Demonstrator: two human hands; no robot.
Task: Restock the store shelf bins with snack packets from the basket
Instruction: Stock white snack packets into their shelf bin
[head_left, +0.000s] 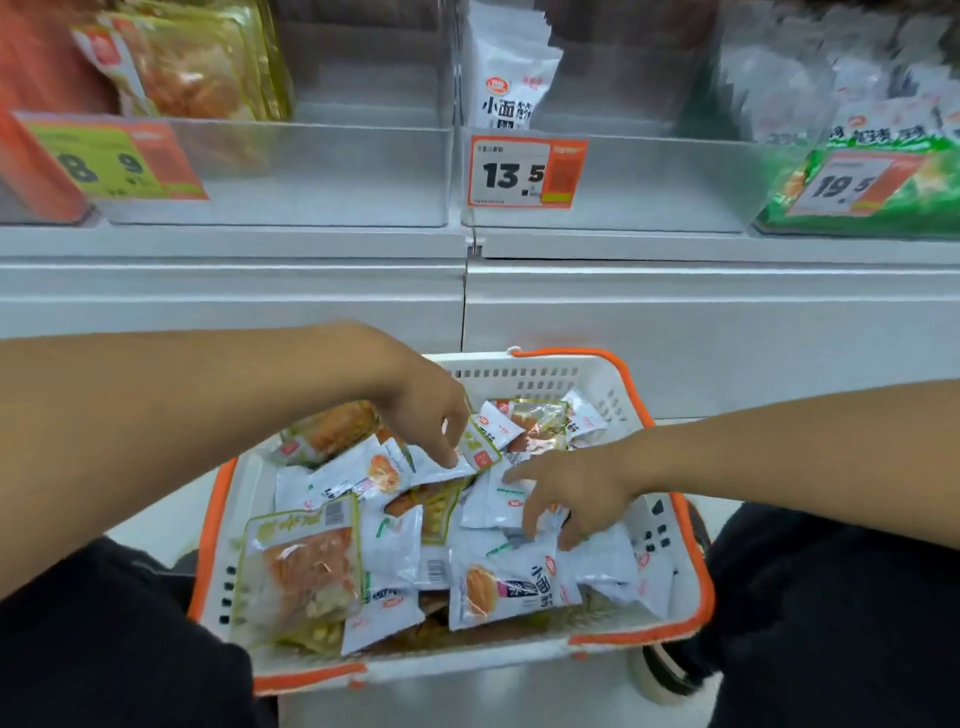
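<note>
Store aisle, white shelf unit (675, 322) in front, pale floor below. The person crouches, dark trousers at both lower corners, a shoe (662, 670) showing at lower right.

3 clear shelf bins in a row on the shelf. Left bin (311, 171): a few yellow-edged packets with orange contents (192, 67) standing at its left end, price tag (111, 158) blurred, digits 8 and 9 legible. Middle bin (649, 182): a short stack of white packets (511, 78) upright at its left end, printed "小面筋", tag (527, 171) reads 13.5. Right bin (852, 208): white and green packets, blurred, tag (852, 184) reads 19.5.

White basket (597, 379) with orange rim and handles sits on the floor between the knees, just below the shelf. It is full of loose snack packets, too jumbled to count: mostly white ones, 1 near the front (511, 584) also reading "小面筋", plus several clear yellow-edged ones, the largest (304, 566) at front left.

Left hand (431, 410) reaches into the back of the basket, fingers curled down, pinching a small yellow-edged packet (480, 447). Right hand (576, 493) is spread, fingers extended, fingertips resting on white packets (498, 499) at the basket's right side, gripping nothing.
</note>
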